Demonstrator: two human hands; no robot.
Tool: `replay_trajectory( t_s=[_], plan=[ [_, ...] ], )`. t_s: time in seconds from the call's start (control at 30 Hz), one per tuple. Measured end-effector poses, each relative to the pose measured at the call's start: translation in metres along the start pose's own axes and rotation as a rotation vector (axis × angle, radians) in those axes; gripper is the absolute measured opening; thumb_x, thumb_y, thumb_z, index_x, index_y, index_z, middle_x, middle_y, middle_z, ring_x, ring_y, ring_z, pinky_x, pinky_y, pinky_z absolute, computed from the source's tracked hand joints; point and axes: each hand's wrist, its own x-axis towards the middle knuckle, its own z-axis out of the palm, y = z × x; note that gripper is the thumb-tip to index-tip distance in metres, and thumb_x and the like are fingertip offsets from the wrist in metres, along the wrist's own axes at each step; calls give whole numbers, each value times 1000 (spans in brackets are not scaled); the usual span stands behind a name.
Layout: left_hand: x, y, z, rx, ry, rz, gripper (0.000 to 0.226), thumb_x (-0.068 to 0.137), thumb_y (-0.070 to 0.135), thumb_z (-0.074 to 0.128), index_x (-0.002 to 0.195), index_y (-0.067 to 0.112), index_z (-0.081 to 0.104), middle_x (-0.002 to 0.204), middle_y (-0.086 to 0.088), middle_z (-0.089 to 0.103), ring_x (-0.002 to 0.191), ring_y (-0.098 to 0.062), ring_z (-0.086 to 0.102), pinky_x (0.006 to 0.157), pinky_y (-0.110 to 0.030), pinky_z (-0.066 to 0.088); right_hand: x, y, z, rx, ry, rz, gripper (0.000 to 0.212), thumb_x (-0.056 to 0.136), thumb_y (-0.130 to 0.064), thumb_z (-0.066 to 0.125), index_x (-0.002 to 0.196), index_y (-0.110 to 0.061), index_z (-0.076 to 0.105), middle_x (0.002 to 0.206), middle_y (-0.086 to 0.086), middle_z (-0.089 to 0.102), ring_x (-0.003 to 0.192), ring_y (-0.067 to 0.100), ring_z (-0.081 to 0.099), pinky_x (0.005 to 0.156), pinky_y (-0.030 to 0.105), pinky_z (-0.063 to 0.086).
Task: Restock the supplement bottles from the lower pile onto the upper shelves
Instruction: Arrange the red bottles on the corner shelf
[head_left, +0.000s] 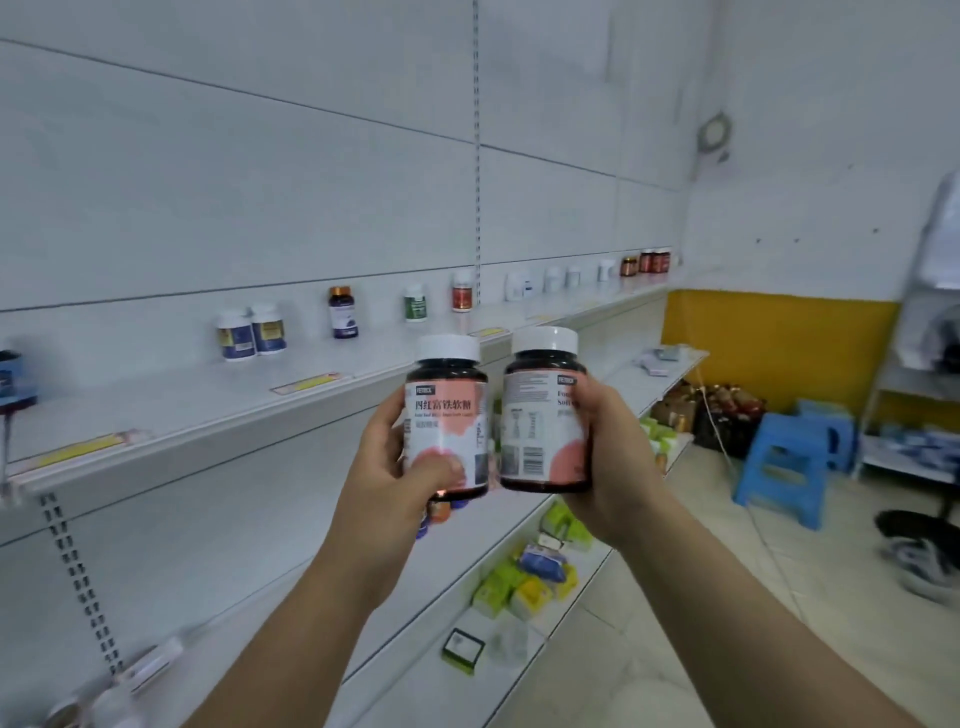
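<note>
My left hand (400, 457) grips a dark supplement bottle (448, 400) with a white cap and a pink-and-white label, held upright in front of the upper shelf (208, 410). My right hand (608, 447) grips a matching bottle (540, 410), its barcode side turned toward me. The two bottles are side by side, almost touching. Several bottles stand spaced along the upper shelf: two blue-labelled ones (252, 332), a purple one (343, 313), a green one (415, 303) and a red one (461, 292).
Green and yellow boxes (524, 582) lie piled on the lower shelf. A blue plastic stool (784, 462) stands on the tiled floor at the right, with crates of goods (711, 415) by the yellow wall. Someone's shoe (924, 566) is at the right edge.
</note>
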Motion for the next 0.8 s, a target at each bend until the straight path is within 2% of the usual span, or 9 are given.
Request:
replay_trajectory(
  t_s=[0.1,0.17,0.23,0.3,0.43,0.53,0.57,0.73,0.8],
  plan=[
    [50,-29,22,-63,-42,-7,65,65,13,63,124,38,50,108,-5,68,91,-33,66,81,-64,47,33,-1,-30,-47,7,-11,57,75,-36,61,123,-7,50,108,20,65,95,35,65,82,54,54],
    [88,-52,37,-107,-85,-6,67,65,12,63,126,37,49,110,-8,67,85,-30,67,62,-47,55,60,-2,-53,-110,41,-61,59,70,-22,68,123,-8,47,102,17,66,89,33,66,73,50,56],
    [128,-76,51,-147,-138,-15,67,65,11,63,126,35,49,109,-10,66,75,-23,67,53,-31,52,91,-5,-80,-145,99,-86,54,72,-16,72,121,-11,49,97,13,68,87,31,68,70,45,58],
    [169,-99,65,-169,-194,-30,63,66,12,63,124,33,51,108,-10,67,80,-24,68,57,-30,53,124,-8,-109,-167,179,-93,42,79,-16,64,120,-16,52,96,10,70,88,29,69,70,45,58],
    [247,-137,103,-193,-279,-66,56,65,14,63,118,33,55,105,-3,69,98,-27,66,82,-42,53,180,-19,-166,-136,311,-48,26,86,-16,53,112,-21,57,89,8,73,80,26,72,59,38,56],
    [299,-160,148,-212,-385,-71,55,63,17,67,113,37,58,104,-2,69,98,-24,66,80,-37,53,211,-34,-208,-188,371,-70,49,70,-33,72,114,-20,54,91,8,73,83,27,71,62,40,57],
    [313,-166,164,-220,-417,-73,59,60,20,69,115,37,57,106,-3,69,99,-25,66,80,-37,53,220,-39,-222,-231,385,-98,54,68,-32,75,116,-21,53,96,9,72,86,29,71,65,41,57],
    [375,-206,249,-264,-528,-88,76,53,25,73,122,46,51,108,-7,67,99,-26,66,79,-37,53,254,-71,-311,-248,453,-203,53,74,-24,61,126,-18,51,104,11,69,91,28,67,77,48,55],
    [397,-224,286,-279,-559,-104,81,51,25,73,125,45,48,105,-7,69,97,-27,67,77,-34,53,265,-83,-350,-201,491,-206,44,80,-22,55,124,-17,53,97,8,70,86,25,68,74,44,55]
  ],
)
